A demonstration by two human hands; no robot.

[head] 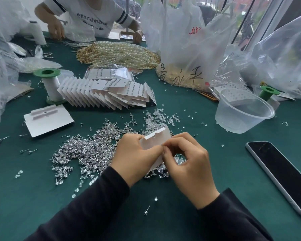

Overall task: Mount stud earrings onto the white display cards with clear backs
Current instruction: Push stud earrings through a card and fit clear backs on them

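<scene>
A white display card (156, 139) stands tilted above the green tabletop (24, 197), clasped between both our hands. Our left grip (135, 153) curls round its left edge. Our right grip (189, 160) pinches its middle, thumb and forefinger tight together; anything smaller between the fingertips we cannot make out. Beneath the card and to its left lies a heap of stud earrings (87, 150), and just beyond it are scattered clear backs (156, 117). Farther off sit a fanned row of filled cards (108, 96), a plastic tub (233, 124) at right, and a phone (283, 176) beside our right sleeve.
</scene>
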